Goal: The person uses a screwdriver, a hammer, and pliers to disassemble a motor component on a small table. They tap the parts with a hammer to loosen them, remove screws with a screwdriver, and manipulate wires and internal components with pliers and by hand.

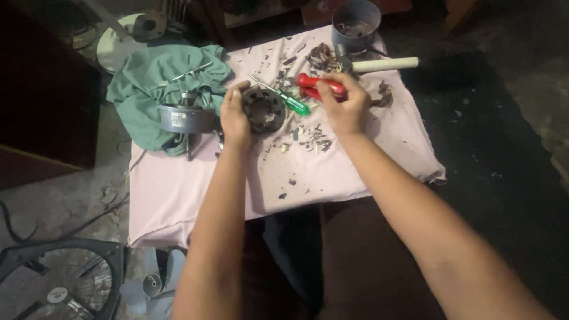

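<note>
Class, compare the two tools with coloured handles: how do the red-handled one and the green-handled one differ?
The red-handled tool is gripped in the right hand; the green-handled screwdriver lies free on the cloth. The red handle looks thicker; the green one is slimmer, its metal shaft exposed. Both lie among scraps near the round metal part that the left hand steadies.

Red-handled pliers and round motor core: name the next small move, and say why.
Probably bring the red-handled pliers down to the round motor core. The right hand grips them just beside the core, which the left hand steadies on the pink cloth. Scraps lie scattered close by, and the green screwdriver rests unused.
</note>
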